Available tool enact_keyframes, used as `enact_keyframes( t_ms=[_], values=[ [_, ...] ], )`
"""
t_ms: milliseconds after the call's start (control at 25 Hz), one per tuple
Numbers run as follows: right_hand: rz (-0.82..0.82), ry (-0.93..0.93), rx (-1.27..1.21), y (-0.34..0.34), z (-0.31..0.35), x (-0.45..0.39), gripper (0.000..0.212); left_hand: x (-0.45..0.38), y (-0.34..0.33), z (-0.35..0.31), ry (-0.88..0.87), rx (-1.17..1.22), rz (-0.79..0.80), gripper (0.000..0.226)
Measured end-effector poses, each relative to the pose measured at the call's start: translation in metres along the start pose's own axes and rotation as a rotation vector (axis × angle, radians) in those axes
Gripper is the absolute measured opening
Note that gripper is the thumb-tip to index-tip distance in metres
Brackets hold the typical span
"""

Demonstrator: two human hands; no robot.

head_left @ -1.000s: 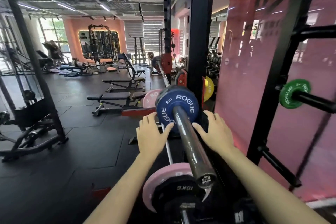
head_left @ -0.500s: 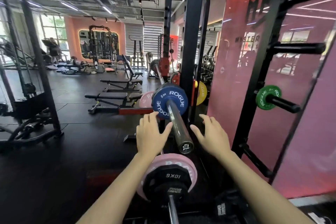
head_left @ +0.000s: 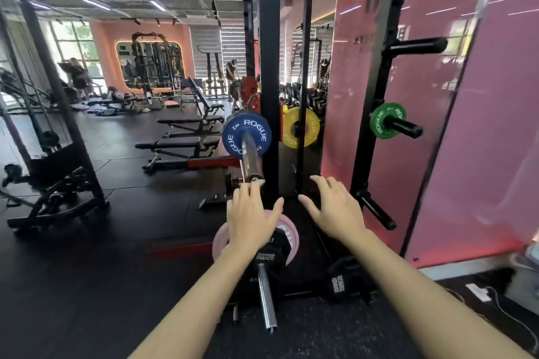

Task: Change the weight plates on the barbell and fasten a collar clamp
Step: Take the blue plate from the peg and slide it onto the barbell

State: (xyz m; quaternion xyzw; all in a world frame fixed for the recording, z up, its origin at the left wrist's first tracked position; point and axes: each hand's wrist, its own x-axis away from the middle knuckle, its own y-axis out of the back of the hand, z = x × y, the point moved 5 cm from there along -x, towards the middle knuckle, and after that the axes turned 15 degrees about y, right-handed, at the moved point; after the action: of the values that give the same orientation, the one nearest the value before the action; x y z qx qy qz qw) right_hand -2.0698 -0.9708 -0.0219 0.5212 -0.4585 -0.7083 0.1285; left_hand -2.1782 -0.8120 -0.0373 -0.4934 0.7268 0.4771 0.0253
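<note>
Barbell work was between steps: your left hand [head_left: 253, 218] and right hand [head_left: 335, 210] hovered with fingers spread, holding nothing, just short of the sleeve [head_left: 250, 160] carrying the blue plate [head_left: 246, 134], so next you probably needed the collar clamp.

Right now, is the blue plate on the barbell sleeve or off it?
On. The blue plate sits on the barbell sleeve, which passes through its centre hole. Both hands are open and apart from it.

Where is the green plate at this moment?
In the head view the green plate sits on a black storage peg on the right, beyond the right hand, against the pink wall.
</note>
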Motion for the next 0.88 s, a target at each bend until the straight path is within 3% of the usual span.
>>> enact_keyframes(
  t_ms=[400, 640, 880],
  values=[
    [-0.103, -0.186, 0.162, 0.103, -0.086, 0.062, 0.056, 0.023, -0.028, -0.132, -0.228, 0.113, 0.080, 0.053],
    [-0.155, -0.407, 0.326, 0.162, -0.167, 0.116, 0.057, 0.038, -0.073, -0.240, -0.412, 0.265, 0.207, 0.054],
    [-0.178, -0.513, 0.388, 0.169, -0.215, 0.113, 0.058, 0.021, -0.118, -0.284, -0.486, 0.340, 0.277, 0.054]
  ],
)
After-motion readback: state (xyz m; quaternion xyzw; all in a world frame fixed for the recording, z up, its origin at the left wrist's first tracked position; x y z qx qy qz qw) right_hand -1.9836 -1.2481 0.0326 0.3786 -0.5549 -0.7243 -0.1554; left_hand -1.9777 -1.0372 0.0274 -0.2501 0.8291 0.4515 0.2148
